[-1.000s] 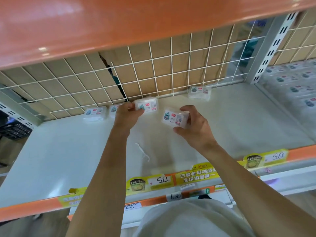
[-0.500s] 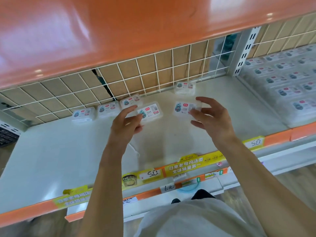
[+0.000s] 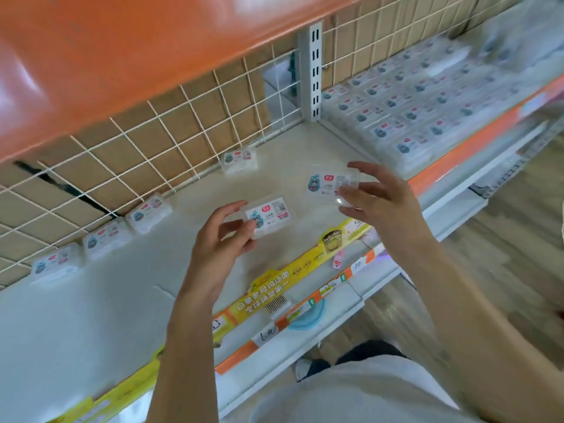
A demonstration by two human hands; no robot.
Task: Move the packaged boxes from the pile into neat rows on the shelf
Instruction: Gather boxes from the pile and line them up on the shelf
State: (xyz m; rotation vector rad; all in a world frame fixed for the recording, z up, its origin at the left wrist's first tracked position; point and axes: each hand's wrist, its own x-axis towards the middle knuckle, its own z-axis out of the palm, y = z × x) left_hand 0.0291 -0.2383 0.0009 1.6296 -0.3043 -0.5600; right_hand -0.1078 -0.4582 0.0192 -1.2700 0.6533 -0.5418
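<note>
Boxes: one box (image 3: 268, 215) sat pinched in the left hand (image 3: 219, 239) above mid-shelf (image 3: 91, 315); another box (image 3: 332, 185) was clamped by the right hand (image 3: 381, 199). Four placed boxes (image 3: 106, 238) lined the shelf's back edge; the pile (image 3: 406, 117) lay rightward.

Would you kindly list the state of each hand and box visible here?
left hand: pinches a box.
right hand: holds another box.
three boxes in a row: flat against the wire back.
lone box: flat, apart from them.
</note>
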